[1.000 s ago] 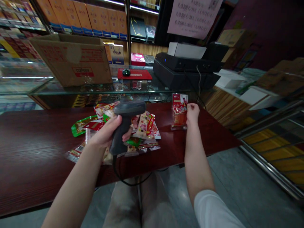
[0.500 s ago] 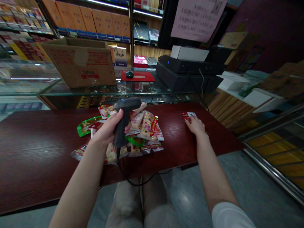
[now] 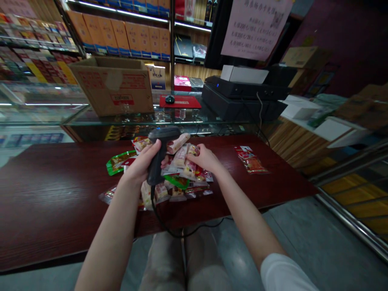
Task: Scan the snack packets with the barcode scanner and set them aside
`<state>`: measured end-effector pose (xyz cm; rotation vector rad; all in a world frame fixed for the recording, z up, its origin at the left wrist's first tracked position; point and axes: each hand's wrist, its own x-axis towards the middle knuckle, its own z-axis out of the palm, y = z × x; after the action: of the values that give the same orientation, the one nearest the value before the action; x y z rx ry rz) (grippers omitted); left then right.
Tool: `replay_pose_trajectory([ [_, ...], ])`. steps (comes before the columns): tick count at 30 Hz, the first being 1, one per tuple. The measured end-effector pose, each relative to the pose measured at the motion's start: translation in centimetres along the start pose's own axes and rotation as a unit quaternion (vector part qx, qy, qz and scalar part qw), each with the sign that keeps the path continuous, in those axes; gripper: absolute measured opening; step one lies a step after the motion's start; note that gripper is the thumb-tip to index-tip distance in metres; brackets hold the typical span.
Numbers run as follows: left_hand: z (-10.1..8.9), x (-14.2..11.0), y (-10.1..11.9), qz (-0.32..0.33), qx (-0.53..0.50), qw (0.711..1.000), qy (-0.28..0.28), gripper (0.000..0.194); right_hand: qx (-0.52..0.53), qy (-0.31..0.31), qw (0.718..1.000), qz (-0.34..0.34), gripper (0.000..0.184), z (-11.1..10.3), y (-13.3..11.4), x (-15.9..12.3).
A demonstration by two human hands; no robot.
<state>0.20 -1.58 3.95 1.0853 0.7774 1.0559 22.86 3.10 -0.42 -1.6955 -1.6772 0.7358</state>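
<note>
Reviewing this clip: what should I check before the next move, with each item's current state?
Left hand wrapped around the handheld barcode scanner: ok.
Scanner cable hanging slack below the desk edge, not snagged: ok.
Right hand resting on the pile of snack packets: ok.
Lone red packet lying apart from the pile: ok.
Barcodes on the packets readable: cannot tell, too small.

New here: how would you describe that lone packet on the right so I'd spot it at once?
Start at the dark red wooden counter and its heap of snack packets. Look right, past the person's right hand. The red packet there lies alone, clear of the heap.
</note>
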Motion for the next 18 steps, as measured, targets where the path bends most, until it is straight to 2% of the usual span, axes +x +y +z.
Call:
replay_pose_trajectory([
  [2,0.2,-0.1,0.0,0.007,-0.004,1.0,-0.002,0.063,0.051,0.004,0.998,0.024,0.054,-0.9,0.7,0.8],
  [4,0.3,-0.2,0.1,0.019,-0.009,1.0,-0.005,0.062,0.152,0.015,0.987,0.045,0.045,-2.2,2.0,1.7],
  [7,0.5,-0.3,0.0,0.027,-0.004,0.999,-0.025,0.061,0.331,0.001,0.943,0.041,0.027,-4.2,4.1,3.0],
  [10,0.4,-0.3,-0.3,0.011,0.02,0.998,-0.054,0.061,0.446,0.003,0.895,0.014,0.029,-5.1,5.9,3.7],
  [13,0.5,-0.3,-0.6,-0.005,0.043,0.997,-0.068,0.06,0.471,0.026,0.882,0.024,0.033,-4.8,7.0,3.8],
  [18,0.8,-0.3,-1.1,-0.026,0.077,0.993,-0.085,0.058,0.489,-0.019,0.872,0.011,0.031,-3.9,7.0,3.3],
])
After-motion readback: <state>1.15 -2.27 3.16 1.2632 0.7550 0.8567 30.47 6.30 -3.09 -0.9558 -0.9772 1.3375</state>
